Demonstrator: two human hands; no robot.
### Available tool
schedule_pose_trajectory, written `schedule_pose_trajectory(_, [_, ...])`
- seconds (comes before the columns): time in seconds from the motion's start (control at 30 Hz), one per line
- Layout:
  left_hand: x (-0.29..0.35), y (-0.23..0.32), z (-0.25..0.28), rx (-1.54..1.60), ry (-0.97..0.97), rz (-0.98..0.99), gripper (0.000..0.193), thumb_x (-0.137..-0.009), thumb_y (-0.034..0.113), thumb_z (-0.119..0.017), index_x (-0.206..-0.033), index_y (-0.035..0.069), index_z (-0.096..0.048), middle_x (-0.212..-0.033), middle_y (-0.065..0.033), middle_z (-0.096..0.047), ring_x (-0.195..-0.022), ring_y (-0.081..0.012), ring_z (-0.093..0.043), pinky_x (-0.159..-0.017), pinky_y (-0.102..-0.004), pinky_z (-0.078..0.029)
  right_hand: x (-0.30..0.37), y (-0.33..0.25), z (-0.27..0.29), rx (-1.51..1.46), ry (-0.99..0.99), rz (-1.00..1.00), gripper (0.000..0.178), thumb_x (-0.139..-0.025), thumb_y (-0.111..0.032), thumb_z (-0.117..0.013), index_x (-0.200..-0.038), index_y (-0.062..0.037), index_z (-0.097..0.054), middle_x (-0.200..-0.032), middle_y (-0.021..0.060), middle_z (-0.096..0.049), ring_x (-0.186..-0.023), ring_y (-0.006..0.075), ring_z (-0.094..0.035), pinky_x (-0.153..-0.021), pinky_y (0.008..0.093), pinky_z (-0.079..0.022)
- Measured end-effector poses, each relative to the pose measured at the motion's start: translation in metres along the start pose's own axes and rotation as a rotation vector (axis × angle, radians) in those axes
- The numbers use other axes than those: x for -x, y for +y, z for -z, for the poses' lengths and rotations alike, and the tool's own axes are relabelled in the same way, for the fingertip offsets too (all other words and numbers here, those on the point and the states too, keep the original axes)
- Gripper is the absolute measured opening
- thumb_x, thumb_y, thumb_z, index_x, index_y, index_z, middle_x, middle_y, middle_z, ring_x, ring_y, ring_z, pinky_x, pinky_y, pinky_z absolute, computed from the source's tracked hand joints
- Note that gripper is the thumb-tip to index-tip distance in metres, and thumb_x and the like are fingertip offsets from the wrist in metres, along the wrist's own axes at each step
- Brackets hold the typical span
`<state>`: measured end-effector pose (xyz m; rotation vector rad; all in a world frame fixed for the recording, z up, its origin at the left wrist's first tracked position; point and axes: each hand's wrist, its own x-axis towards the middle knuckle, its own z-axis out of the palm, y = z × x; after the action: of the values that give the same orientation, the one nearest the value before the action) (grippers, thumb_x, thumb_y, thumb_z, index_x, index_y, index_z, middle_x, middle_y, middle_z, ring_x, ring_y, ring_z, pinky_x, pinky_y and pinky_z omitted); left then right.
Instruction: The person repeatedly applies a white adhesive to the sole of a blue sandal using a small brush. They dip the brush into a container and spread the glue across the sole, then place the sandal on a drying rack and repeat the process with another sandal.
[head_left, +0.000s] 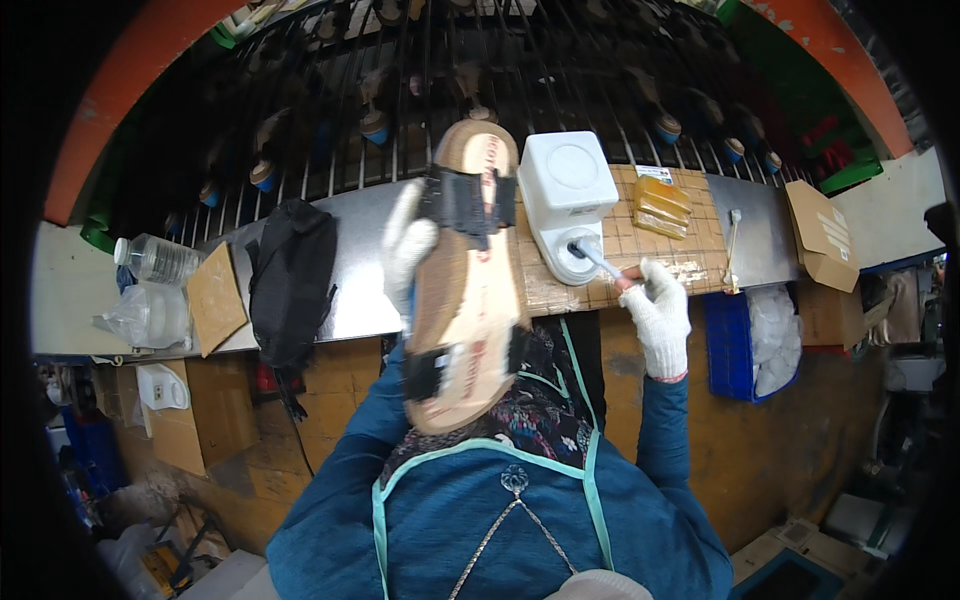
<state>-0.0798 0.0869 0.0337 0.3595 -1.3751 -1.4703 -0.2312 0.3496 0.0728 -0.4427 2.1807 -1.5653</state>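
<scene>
My left hand (405,240), in a white glove, grips a sandal (475,300) by its left side, somewhat smeared by motion. The sandal has a tan footbed, a brown woven-looking edge and black straps across both ends. In my right hand (660,320), also gloved with bare fingertips, a pale brush-like handle (603,258) is pinched between thumb and fingers. Its far end goes into the dark opening of a white plastic container (568,195), so the tip is hidden. The container stands on a taped cardboard sheet (700,258), just right of the sandal.
Yellowish wrapped blocks (661,208) and a thin brush (734,245) lie on the right. A blue crate (730,345) of clear plastic bags hangs below. Left are a black bag (290,275) and a clear bottle (160,260). Beyond the bench, metal rods (400,160) carry more shoes.
</scene>
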Motion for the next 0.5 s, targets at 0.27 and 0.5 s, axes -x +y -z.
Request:
schedule_pose_trajectory(0.27, [0.002, 0.011, -0.046, -0.196, -0.108, -0.643, 0.044, -0.098, 0.015, -0.056, -0.14, 0.007, -0.047, -0.15, -0.031, -0.038, -0.13, -0.0405, -0.053, -0.103, -0.0477, -0.053, 0.03, -0.077, -0.033, 0.161, 0.301, 0.863, 0.026, -0.068, 0.0, -0.085, -0.093, -0.0041, -0.077, -0.089, 0.009, -0.072, -0.086, 0.0226, -0.063, -0.079, 0.0341, -0.048])
schedule_pose_trajectory(0.5, [0.022, 0.008, -0.019, -0.099, -0.149, -0.109, 0.066, -0.092, 0.016, -0.053, -0.152, -0.002, -0.034, -0.151, -0.0274, -0.041, -0.134, -0.0386, -0.051, -0.113, -0.0503, -0.044, 0.021, -0.073, -0.066, 0.037, 0.14, 0.642, 0.019, -0.08, -0.006, -0.082, -0.096, 0.0, -0.075, -0.093, 0.0084, -0.066, -0.083, 0.0176, -0.061, -0.071, 0.0289, -0.047])
